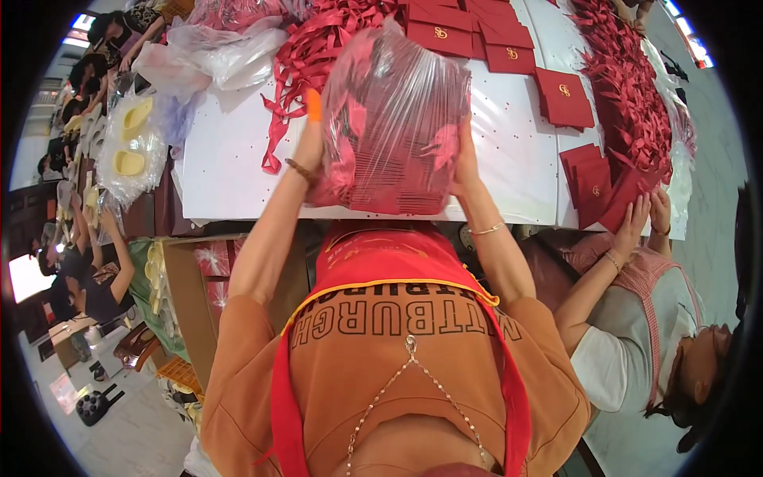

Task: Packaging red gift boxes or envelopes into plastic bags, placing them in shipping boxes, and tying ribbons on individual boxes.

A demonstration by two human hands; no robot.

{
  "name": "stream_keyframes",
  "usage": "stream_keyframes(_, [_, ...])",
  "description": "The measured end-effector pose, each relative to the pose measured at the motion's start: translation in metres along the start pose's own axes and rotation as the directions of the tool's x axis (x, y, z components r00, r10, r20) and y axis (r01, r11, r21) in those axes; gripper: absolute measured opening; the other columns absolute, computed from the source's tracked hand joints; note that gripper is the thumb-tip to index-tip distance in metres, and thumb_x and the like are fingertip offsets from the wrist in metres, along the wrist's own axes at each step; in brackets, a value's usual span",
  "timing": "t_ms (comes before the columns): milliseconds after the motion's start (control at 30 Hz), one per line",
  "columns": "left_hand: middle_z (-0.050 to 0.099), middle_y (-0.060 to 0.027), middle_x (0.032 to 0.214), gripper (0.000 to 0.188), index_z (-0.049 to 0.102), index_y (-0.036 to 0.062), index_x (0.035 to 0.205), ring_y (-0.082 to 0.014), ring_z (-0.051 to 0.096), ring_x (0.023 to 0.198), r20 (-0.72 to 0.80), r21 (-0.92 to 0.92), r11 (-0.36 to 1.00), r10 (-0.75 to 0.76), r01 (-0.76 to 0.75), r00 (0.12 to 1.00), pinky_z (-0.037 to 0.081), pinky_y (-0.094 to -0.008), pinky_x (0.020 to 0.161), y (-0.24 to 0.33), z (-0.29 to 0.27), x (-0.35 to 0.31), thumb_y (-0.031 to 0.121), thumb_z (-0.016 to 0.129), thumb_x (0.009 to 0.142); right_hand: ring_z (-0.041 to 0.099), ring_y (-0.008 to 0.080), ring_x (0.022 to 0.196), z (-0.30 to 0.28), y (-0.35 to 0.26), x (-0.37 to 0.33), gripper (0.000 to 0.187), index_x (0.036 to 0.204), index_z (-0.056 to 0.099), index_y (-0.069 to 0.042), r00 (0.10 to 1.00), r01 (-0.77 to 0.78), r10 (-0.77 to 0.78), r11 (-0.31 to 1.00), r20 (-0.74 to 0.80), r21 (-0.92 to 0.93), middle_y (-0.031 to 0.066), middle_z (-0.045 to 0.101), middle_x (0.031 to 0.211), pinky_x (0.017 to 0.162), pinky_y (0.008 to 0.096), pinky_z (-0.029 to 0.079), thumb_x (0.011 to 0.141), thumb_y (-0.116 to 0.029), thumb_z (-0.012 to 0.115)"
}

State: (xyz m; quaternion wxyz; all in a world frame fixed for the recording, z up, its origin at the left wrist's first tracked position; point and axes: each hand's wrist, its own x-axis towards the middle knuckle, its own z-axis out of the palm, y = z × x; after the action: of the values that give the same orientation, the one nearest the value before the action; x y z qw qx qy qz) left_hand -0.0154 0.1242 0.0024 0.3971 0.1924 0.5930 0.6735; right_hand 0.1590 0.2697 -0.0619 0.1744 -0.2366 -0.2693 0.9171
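Between my two hands I hold a clear plastic bag (397, 127) packed with a stack of thin dark red pieces. Pinkish-red ribbon ends show through the film on both sides. My left hand (310, 141) presses the bag's left side, an orange cover on one finger. On the opposite side, my right hand (466, 163) lies along the bag, its fingers partly hidden behind it. The bag is upright at the near edge of the white table (230, 159); whether it rests on the top or hangs just above it, I cannot tell.
Loose red ribbons (306, 48) are heaped behind the bag. Dark red pouches (564, 99) with gold marks lie at the right, beside a long ribbon pile (628, 87). A co-worker's hands (636, 219) touch red pieces there. Yellow slippers (131, 139) in plastic stand at the left.
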Motion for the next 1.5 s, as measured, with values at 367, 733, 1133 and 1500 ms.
stream_keyframes(367, [0.042,-0.0131,0.123,0.047,0.045,0.0326,0.121,-0.0368,0.049,0.095,0.140,0.947,-0.321,0.389,-0.009,0.910,0.040,-0.0491,0.076,0.013,0.006,-0.004,0.055,0.043,0.079,0.018,0.0236,0.128,0.048,0.071,0.030,0.062,0.135,0.018,-0.005,0.875,0.216,-0.345,0.905,-0.339,-0.366,0.0124,0.021,0.138,0.105,0.0328,0.013,0.090,-0.044,0.034])
stream_keyframes(733, [0.029,-0.0123,0.135,0.055,0.040,0.0199,0.126,-0.0347,0.025,0.123,0.338,0.913,-0.346,0.342,-0.217,0.877,0.018,-0.0607,0.092,0.048,0.009,-0.007,0.054,0.038,0.082,0.025,0.0332,0.124,0.118,-0.026,0.076,0.044,0.124,0.042,-0.023,0.661,0.543,-0.466,-0.243,0.588,-0.803,0.0071,0.039,0.129,0.094,0.0634,0.011,0.085,-0.043,0.039])
stream_keyframes(1133, [0.039,-0.0136,0.125,0.053,0.045,0.0138,0.120,-0.0334,0.026,0.122,0.378,0.926,-0.185,0.409,-0.330,0.831,0.019,-0.0590,0.093,0.011,0.001,-0.006,0.050,0.043,0.080,0.034,0.0346,0.117,0.117,-0.015,0.128,0.039,0.121,0.043,-0.032,0.744,0.446,0.075,-0.796,0.663,-0.410,0.0064,0.030,0.135,0.083,0.0574,0.032,0.083,-0.038,0.038])
stream_keyframes(1500, [0.054,-0.0071,0.113,0.055,0.042,0.0068,0.124,-0.0163,0.047,0.106,-0.092,0.324,0.945,-0.009,0.038,0.996,0.033,-0.0275,0.091,0.016,-0.088,0.018,0.047,0.033,0.089,0.038,0.0303,0.116,0.109,-0.027,0.125,0.041,0.117,0.046,-0.029,0.830,0.390,-0.072,-0.636,0.553,-0.666,0.0068,0.038,0.129,0.086,0.0532,0.032,0.081,-0.047,0.041])
